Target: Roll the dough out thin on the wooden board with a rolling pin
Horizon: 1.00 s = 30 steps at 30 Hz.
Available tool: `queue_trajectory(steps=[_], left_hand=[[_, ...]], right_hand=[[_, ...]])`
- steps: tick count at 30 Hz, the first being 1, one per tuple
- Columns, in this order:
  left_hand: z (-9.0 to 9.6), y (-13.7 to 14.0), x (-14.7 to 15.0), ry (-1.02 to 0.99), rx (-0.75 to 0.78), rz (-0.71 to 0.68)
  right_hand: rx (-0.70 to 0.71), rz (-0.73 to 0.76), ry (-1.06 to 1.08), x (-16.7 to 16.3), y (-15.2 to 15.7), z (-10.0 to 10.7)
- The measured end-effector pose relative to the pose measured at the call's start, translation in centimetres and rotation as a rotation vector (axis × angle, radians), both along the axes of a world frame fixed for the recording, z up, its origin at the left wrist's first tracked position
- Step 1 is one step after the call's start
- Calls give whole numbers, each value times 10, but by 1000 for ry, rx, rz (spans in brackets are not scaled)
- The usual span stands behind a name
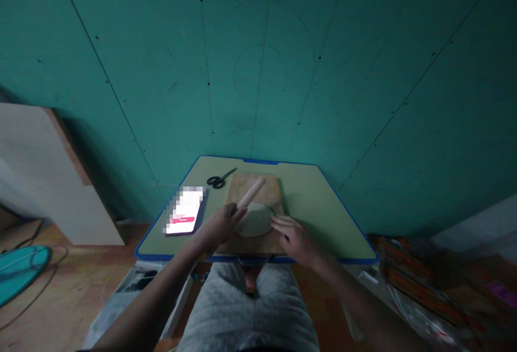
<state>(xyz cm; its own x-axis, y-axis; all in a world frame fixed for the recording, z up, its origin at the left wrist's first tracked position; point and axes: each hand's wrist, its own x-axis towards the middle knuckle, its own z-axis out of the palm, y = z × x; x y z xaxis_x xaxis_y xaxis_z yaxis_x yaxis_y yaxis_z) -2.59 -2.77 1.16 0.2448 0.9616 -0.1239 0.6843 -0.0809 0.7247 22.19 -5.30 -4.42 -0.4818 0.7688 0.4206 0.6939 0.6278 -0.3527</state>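
A pale wooden rolling pin (251, 192) slants up and to the right over a flat round sheet of dough (254, 223). My left hand (223, 224) is closed round the pin's near end, at the dough's left edge. On the opposite side, the outstretched fingertips of my right hand (291, 235) touch the dough's right edge, with the thumb held back from it. Beneath the dough lies a wooden cutting board (238, 184), set on a small light-green table (323, 206) with a blue rim.
Black-handled scissors (218, 181) lie left of the board. A tablet or phone with a lit screen (186, 211) rests by the table's left edge. Behind the table rises a green wall (258, 71). A pale panel (52, 174) leans at left; boxes (476, 287) stand at right.
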Motion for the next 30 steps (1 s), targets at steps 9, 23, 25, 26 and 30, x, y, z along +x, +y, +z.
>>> queue_trajectory(steps=[9, 23, 25, 26, 30], left_hand=[[-9, -6, 1, 383, 196, -147], [-11, -42, -15, 813, 288, -319], [-14, -44, -18, 697, 169, -192], [-15, -45, -18, 636, 123, -129], [-20, -53, -9, 578, 69, -4]], right_hand=[[-17, -126, 211, -17, 73, 53], [-384, -376, -176, -118, 110, 52], [-333, -374, -215, -119, 108, 51], [-324, -369, -226, -118, 107, 50], [-324, -326, -253, -111, 102, 47]])
